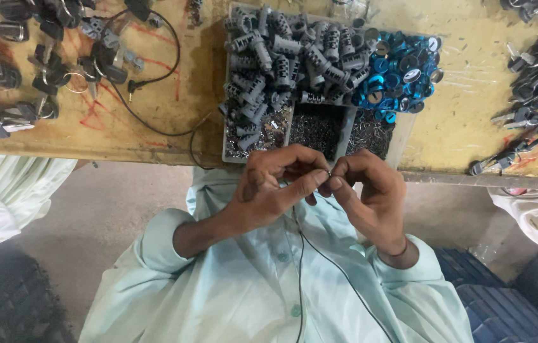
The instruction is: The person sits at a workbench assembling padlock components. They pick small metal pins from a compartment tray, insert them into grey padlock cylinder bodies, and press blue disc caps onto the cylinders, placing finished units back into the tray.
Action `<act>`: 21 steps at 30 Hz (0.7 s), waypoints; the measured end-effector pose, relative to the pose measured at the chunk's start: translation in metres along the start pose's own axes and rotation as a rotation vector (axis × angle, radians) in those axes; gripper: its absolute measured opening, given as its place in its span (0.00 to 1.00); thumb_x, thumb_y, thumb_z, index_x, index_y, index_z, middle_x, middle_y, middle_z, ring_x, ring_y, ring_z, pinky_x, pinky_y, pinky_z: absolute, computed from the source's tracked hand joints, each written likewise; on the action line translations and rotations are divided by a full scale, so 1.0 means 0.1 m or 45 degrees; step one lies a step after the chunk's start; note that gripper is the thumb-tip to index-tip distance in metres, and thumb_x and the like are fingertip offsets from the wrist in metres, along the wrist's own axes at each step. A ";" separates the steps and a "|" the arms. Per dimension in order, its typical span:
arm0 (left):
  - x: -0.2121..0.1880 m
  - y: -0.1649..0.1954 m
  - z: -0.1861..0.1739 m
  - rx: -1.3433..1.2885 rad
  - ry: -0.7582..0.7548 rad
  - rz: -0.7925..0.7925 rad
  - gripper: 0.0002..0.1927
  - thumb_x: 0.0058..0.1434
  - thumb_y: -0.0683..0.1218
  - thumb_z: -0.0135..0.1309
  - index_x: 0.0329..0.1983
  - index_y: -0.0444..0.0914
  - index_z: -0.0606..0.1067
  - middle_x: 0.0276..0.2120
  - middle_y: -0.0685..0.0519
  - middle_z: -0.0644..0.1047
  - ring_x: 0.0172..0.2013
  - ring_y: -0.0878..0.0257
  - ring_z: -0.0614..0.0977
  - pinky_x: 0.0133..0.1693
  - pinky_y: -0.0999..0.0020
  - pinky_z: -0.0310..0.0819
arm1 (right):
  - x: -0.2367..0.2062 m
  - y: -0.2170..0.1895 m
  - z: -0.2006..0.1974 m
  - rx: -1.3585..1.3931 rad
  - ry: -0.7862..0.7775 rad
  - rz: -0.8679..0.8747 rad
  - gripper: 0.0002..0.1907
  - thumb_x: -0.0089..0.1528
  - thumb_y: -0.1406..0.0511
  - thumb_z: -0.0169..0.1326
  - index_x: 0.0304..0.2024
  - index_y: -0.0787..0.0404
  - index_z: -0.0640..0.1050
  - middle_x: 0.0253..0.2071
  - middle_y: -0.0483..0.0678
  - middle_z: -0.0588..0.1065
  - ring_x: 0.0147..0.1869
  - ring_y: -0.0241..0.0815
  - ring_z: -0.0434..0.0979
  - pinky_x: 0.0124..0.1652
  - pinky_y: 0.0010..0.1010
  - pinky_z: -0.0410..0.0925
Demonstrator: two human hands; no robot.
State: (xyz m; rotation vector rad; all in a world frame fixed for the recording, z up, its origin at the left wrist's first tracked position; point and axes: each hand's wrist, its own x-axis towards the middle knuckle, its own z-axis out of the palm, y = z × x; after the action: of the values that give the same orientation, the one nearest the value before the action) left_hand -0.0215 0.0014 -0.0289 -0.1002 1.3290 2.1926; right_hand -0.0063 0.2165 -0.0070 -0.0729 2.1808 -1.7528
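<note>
- A tiny silver metal part [327, 172] sits at the centre of the frame, pinched between my two hands just below the near edge of the table; it is too small to tell its exact shape.
- My left hand [269, 187] is curled nearly closed, thumb and forefinger pressed on the part from the left.
- My right hand [370, 194] is also curled nearly closed, its fingertips [335, 183] meeting the part from the right, touching the left hand's fingers.
- Just above my hands, the grey compartmented plastic tray [402, 136] overhangs the worn yellow wooden table [472, 57] at its near edge.
- In the tray, a heap of grey metal lock cylinders [281, 60] fills the upper left, round blue metal caps [402, 70] the upper right, and small dark metal bits [316, 130] the lower compartments.
- Open room lies below the table edge, over my pale green shirt [250, 286] and the grey floor [104, 209] at centre left.
- A thin black cable [154, 82] loops across the upper left of the table, beside scattered black-headed keys [21, 76].
- More dark keys [535, 95] pile at the upper right edge.
- White cloth of other people [2, 190] shows at the left and right edges.
</note>
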 end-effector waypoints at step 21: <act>0.00 0.06 -0.23 0.334 -0.180 0.228 0.08 0.63 0.44 0.61 0.43 0.35 0.80 0.36 0.53 0.83 0.34 0.71 0.84 0.38 0.76 0.79 | 0.24 -0.01 -0.03 -0.254 -0.162 -0.661 0.13 0.58 0.76 0.65 0.42 0.63 0.76 0.38 0.52 0.79 0.37 0.45 0.82 0.35 0.31 0.74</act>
State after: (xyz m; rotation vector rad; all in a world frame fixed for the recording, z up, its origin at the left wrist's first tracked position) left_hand -0.0297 -0.0197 -0.0353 0.2780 1.5809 2.1006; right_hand -0.0300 0.2134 -0.0107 -0.8424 2.3736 -1.7002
